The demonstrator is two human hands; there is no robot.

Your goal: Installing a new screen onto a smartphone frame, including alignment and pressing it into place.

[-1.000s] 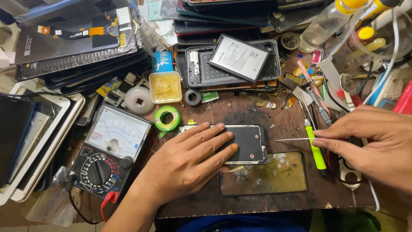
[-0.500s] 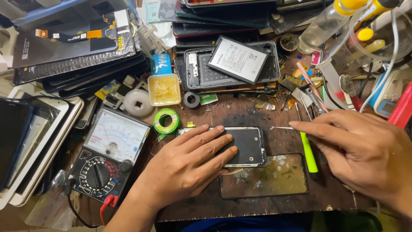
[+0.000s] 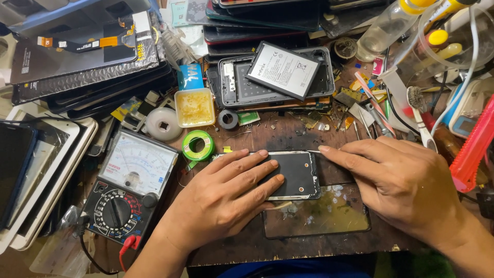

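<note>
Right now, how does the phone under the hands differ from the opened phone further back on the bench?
The phone under the hands is closed, dark and pinned flat by the left hand; the opened phone lies untouched, insides exposed, with a loose battery resting across it. Both lie flat on the cluttered bench.

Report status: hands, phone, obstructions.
Left hand flat on dark rectangular phone. Right hand presses thin metal tool at its top edge. Nothing blocking.

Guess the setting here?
Likely a phone repair bench: an analog multimeter, an opened phone under the left hand, and a loose battery on a gutted phone shell.
</note>
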